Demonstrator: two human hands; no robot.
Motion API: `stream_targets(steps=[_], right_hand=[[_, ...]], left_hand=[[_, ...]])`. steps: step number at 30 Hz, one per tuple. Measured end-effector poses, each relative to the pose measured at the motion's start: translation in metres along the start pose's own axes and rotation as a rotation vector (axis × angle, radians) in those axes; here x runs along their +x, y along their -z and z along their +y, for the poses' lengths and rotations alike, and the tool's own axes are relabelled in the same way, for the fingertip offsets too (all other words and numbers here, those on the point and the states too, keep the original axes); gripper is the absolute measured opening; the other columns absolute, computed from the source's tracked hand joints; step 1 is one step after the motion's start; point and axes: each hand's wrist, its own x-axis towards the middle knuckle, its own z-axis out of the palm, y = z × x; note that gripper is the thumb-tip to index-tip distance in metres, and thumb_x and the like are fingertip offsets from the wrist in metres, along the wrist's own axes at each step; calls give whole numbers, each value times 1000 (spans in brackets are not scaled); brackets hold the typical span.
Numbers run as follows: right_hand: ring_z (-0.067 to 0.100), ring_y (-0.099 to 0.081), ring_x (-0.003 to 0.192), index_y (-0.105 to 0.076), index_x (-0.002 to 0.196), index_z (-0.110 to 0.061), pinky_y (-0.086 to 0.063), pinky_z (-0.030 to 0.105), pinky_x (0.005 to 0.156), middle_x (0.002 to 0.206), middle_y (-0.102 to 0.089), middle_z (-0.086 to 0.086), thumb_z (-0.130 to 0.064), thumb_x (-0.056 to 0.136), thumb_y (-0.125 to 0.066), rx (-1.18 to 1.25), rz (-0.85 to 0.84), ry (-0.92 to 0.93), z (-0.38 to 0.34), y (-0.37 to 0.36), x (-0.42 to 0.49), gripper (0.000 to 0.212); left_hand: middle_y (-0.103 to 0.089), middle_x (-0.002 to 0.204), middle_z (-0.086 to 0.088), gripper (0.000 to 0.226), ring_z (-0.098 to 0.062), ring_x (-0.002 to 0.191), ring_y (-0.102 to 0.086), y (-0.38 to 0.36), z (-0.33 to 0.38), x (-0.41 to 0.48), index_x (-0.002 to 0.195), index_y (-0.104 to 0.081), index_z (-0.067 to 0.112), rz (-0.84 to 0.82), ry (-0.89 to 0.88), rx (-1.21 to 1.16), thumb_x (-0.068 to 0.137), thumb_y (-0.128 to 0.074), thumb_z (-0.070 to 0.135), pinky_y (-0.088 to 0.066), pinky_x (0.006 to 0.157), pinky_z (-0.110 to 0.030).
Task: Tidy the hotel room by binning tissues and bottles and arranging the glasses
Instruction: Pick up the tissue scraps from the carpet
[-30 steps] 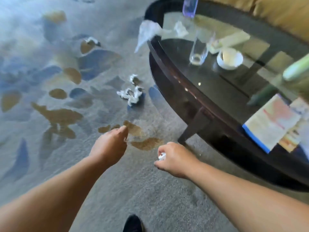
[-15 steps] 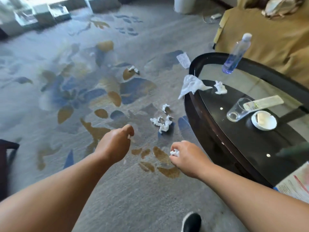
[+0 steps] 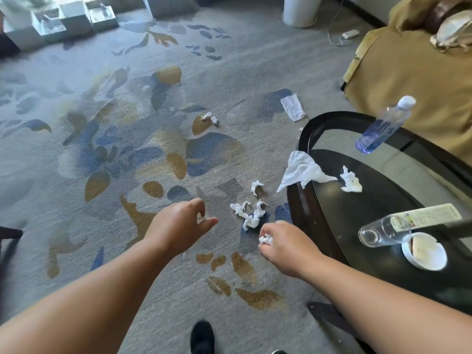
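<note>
A crumpled tissue (image 3: 265,239) is clenched in the right hand (image 3: 283,247), a scrap pinched in the left hand (image 3: 178,224), kept for binning; 2 hands are held apart.

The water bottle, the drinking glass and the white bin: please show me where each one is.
water bottle (image 3: 382,129), head view, middle of its clear body
drinking glass (image 3: 383,230), head view, its side wall
white bin (image 3: 301,10), head view, its front wall
</note>
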Motion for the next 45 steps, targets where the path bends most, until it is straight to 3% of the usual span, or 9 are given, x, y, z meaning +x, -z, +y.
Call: stream_targets(steps=[3,17,25,28,33,36,40,45], right_hand=[[19,-51,80,-60,107,-23,-40,30,68,102,-51,0,-34,90,-51,10,2,-16,-4,9,32,23],[22,-51,80,-57,101,-24,-42,34,67,96,-43,-2,-32,89,-51,122,32,-216,-2,-6,146,15],[25,-54,86,-56,107,-26,-44,32,70,110,-47,0,-34,90,-50,159,-22,-257,36,-39,192,20],[24,-51,81,-55,107,-26,-42,32,67,110,-46,0,-35,90,-51,147,-25,-305,56,-58,214,19],[21,-51,80,-50,105,-25,-43,32,66,110,-45,0,-32,90,-54,176,-35,-390,85,-109,253,17],[21,-51,80,-48,111,-26,-44,32,65,114,-45,0,-30,89,-54,181,-18,-471,106,-146,288,23],[22,-52,79,-43,117,-27,-43,33,63,120,-44,2,-26,89,-55,183,10,-547,139,-199,336,31],[28,-57,88,-36,124,-28,-47,36,66,124,-35,2,-22,85,-58,162,19,-643,180,-263,387,45]], left_hand=[[-59,79,4,34,-20,72,-56,-1,-11,37,87,-49,28,-24,-13,1,86,-53,62,-40,55,-28],[-59,74,4,36,-17,65,-54,-32,-53,179,85,-48,28,-171,-150,36,86,-50,64,-37,50,-26],[-55,72,7,41,-14,62,-53,-91,-53,241,87,-53,25,-216,-183,51,89,-40,64,-37,51,-25],[-52,69,7,40,-13,61,-51,-127,-56,261,82,-49,23,-258,-201,-7,94,-30,57,-34,50,-26],[-52,79,-1,27,-23,71,-49,-200,-74,286,81,-43,20,-357,-229,-48,99,-31,36,-37,63,-32],[-55,90,-1,22,-24,76,-54,-248,-90,307,91,-48,18,-392,-288,-37,99,-33,33,-41,65,-33],[-47,116,-2,33,-25,84,-59,-317,-108,341,127,-40,27,-447,-364,7,94,-37,28,-49,66,-35],[-41,124,-6,48,-28,87,-61,-407,-119,376,136,-29,28,-493,-466,66,90,-41,27,-53,66,-39]])
